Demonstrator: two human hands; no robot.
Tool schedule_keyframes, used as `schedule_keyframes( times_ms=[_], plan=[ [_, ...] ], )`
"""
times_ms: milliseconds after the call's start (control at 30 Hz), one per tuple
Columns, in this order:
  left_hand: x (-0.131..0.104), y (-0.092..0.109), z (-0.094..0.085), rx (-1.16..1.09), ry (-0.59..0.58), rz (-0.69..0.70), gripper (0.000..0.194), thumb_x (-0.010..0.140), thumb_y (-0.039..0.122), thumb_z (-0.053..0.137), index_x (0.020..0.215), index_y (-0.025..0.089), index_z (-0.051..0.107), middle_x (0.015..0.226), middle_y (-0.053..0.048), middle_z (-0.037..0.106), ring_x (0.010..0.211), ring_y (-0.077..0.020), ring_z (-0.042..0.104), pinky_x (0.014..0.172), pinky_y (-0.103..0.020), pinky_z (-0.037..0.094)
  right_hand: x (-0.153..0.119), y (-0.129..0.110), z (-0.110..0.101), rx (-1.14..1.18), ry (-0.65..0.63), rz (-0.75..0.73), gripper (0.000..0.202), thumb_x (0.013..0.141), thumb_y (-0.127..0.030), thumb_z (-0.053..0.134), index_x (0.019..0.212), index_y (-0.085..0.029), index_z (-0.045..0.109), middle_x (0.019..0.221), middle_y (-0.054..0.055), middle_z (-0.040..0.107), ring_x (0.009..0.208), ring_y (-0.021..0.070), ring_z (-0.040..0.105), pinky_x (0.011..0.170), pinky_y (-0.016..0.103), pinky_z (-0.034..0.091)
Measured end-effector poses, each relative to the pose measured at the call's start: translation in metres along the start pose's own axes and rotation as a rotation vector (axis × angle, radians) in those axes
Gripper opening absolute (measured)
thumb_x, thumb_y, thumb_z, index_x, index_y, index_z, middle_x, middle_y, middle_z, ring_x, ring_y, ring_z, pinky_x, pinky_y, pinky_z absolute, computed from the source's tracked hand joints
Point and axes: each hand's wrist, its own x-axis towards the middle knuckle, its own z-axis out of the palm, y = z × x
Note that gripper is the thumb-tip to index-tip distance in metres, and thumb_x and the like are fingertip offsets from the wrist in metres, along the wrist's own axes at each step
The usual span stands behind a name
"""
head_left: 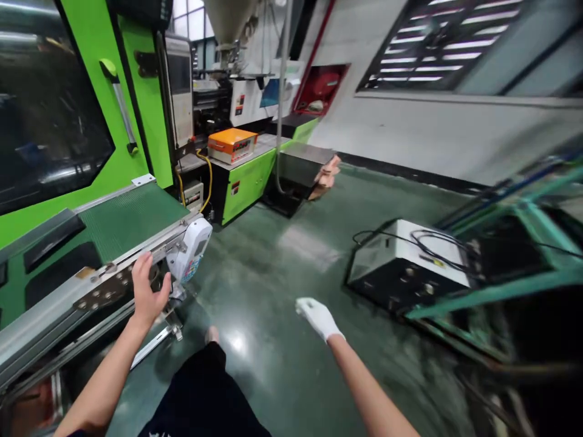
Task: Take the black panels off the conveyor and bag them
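Note:
My left hand point(149, 292) is bare, with thumb and fingers apart, beside the metal side rail of a conveyor point(136, 209); whether it touches the rail I cannot tell. Just past it a white control box point(194, 246) is fixed to the conveyor's end. Flat dark pieces point(64, 273) lie on the green belt at the left. My right hand point(319, 317) wears a white glove and hangs over the green floor, away from any object. Its fingers are curled together, and what they hold, if anything, is hidden.
A bright green machine point(132, 91) with a dark window stands at the left. An orange-topped box point(232, 144) sits on a green cabinet behind. To the right are a white-and-black unit point(405, 261) with cables and a teal metal frame point(496, 282). Glossy floor point(268, 273) lies between.

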Motion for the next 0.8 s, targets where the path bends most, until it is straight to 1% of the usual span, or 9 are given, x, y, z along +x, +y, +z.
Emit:
schedule_keyframes(
  times_ms=[33,100,200,300,400,500,600,700,800],
  plan=[
    [0.006,0.001,0.020,0.014,0.022,0.001,0.072,0.093,0.024,0.070,0.157,0.023,0.036,0.147,-0.017,0.053,0.141,-0.0324,0.052,0.117,-0.056,0.043,0.047,-0.017,0.002,0.029,-0.060,-0.009,0.025,0.085,-0.039,0.058,0.075,-0.020,0.071,0.070,0.006,0.077,0.069,0.0245,0.073,0.073,0.037,0.059],
    [0.016,0.000,0.059,0.037,0.059,0.008,0.074,0.092,0.023,0.070,0.157,0.024,0.035,0.147,-0.017,0.053,0.140,-0.0327,0.053,0.115,-0.057,0.045,0.132,-0.059,0.014,0.113,-0.152,-0.103,0.027,0.082,-0.044,0.060,0.083,-0.021,0.073,0.082,0.008,0.081,0.077,0.0252,0.075,0.082,0.038,0.059],
    [0.032,-0.003,0.108,0.068,0.100,-0.009,0.076,0.091,0.021,0.071,0.158,0.025,0.036,0.146,-0.017,0.055,0.139,-0.0326,0.054,0.112,-0.057,0.049,0.226,-0.127,0.043,0.128,-0.330,-0.276,0.036,0.081,-0.054,0.061,0.086,-0.021,0.074,0.087,0.009,0.081,0.083,0.0269,0.076,0.086,0.041,0.059],
    [0.045,-0.001,0.134,0.115,0.156,-0.093,0.074,0.092,0.021,0.069,0.158,0.026,0.036,0.145,-0.017,0.055,0.139,-0.0326,0.054,0.111,-0.058,0.050,0.292,-0.187,0.078,0.142,-0.508,-0.409,0.040,0.080,-0.058,0.062,0.087,-0.021,0.074,0.089,0.009,0.080,0.085,0.0275,0.076,0.088,0.043,0.059],
    [0.048,0.012,0.143,0.192,0.162,-0.160,0.075,0.090,0.022,0.070,0.158,0.027,0.038,0.144,-0.017,0.057,0.139,-0.0336,0.055,0.111,-0.060,0.049,0.349,-0.247,0.121,0.224,-0.643,-0.479,0.039,0.079,-0.058,0.067,0.093,-0.022,0.074,0.096,0.009,0.081,0.091,0.0275,0.076,0.092,0.043,0.060],
    [0.044,0.032,0.154,0.321,0.204,-0.231,0.076,0.086,0.020,0.073,0.156,0.028,0.043,0.145,-0.015,0.057,0.139,-0.0338,0.055,0.115,-0.062,0.045,0.399,-0.319,0.179,0.314,-0.723,-0.627,0.040,0.077,-0.059,0.073,0.095,-0.023,0.074,0.102,0.009,0.080,0.099,0.0279,0.075,0.102,0.047,0.057],
    [0.040,0.051,0.179,0.504,0.328,-0.286,0.080,0.080,0.017,0.075,0.155,0.028,0.047,0.147,-0.013,0.056,0.139,-0.0329,0.055,0.121,-0.062,0.040,0.429,-0.394,0.245,0.492,-0.843,-0.756,0.049,0.075,-0.064,0.075,0.103,-0.023,0.073,0.111,0.009,0.079,0.107,0.0276,0.073,0.109,0.049,0.054],
    [0.043,0.071,0.218,0.713,0.466,-0.358,0.082,0.077,0.017,0.077,0.153,0.028,0.050,0.150,-0.012,0.055,0.141,-0.0325,0.054,0.123,-0.061,0.037,0.437,-0.460,0.303,0.632,-0.970,-0.830,0.060,0.076,-0.068,0.074,0.113,-0.022,0.070,0.120,0.012,0.077,0.115,0.0275,0.071,0.113,0.049,0.052],
    [0.054,0.090,0.261,0.878,0.629,-0.507,0.073,0.082,0.024,0.075,0.151,0.029,0.052,0.152,-0.011,0.054,0.143,-0.0326,0.052,0.125,-0.061,0.034,0.432,-0.510,0.342,0.682,-1.127,-0.897,0.064,0.077,-0.070,0.073,0.118,-0.021,0.068,0.125,0.014,0.075,0.118,0.0277,0.069,0.115,0.049,0.050]
  ],
)
